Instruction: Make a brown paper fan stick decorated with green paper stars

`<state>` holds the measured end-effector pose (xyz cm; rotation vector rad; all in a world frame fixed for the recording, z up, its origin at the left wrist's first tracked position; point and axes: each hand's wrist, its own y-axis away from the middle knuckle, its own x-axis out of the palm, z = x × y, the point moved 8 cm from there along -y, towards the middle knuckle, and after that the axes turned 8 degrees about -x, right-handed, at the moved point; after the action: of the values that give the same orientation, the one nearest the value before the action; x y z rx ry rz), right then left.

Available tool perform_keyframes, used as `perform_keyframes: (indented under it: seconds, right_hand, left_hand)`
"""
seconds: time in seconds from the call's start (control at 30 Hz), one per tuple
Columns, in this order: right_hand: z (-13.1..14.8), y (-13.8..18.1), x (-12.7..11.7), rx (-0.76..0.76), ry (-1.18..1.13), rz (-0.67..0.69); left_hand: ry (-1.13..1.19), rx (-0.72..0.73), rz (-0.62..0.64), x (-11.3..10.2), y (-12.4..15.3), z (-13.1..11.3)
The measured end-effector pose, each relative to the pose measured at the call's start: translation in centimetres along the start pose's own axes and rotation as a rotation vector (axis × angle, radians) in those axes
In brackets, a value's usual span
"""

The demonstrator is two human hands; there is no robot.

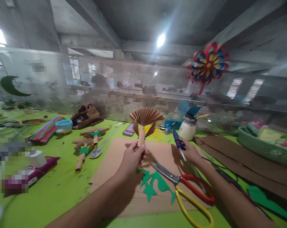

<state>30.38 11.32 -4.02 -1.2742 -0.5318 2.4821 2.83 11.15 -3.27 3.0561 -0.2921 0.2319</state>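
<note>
In the middle, upright above a cardboard sheet (pixel 107 165), we hold a brown figure (pixel 142 130): a wide pleated fan (pixel 147 116) topping a tube (pixel 141 138), with smaller pleats (pixel 150 129) either side. Our left hand (pixel 134 152) is clamped on the tube's lower part; our right hand (pixel 191 152) closes round a blue glue gun (pixel 177 140). Near right, scissors (pixel 175 179) lie beside green cutouts (pixel 150 192); a whitish jar (pixel 187 129) stands far right on the bench (pixel 62 196)

Scissors (pixel 172 178) lie across cardboard (pixel 116 155), beside cutouts (pixel 149 192).
</note>
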Motion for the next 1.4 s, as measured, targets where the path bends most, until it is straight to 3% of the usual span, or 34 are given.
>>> perform_keyframes:
  seconds: [0.17,0.33,0.5,0.63,0.83,1.13,1.4]
  right_hand:
    - [0.0,-0.1,-2.2,0.030,-0.327,-0.036]
    - [2.8,0.5,-4.4,-0.038,-0.576,-0.039]
    - [7.0,2.7,-5.5,-0.104,-0.853,0.179]
    - [8.9,5.2,-4.6,-0.118,-0.840,0.280]
    - [10.4,7.5,-3.0,-0.054,-0.768,0.302]
    - [10.7,8.0,-3.5,-0.042,-0.675,0.246]
    - [11.0,7.8,-4.1,-0.089,-0.561,0.214]
  left_hand:
    - [0.061,0.003,-0.029,-0.5,0.4,-0.2]
    - [0.125,-0.044,-0.021,-0.6,0.6,0.1]
    - [0.174,-0.004,-0.004,-0.3,1.1,-0.4]
    - [0.205,-0.011,0.017,0.4,1.9,-0.2]
    - [0.215,-0.125,0.134,2.2,3.0,1.0]
    - [0.124,-0.177,0.240,3.3,4.4,0.8]
    - [0.096,-0.151,0.208,3.3,4.3,0.8]
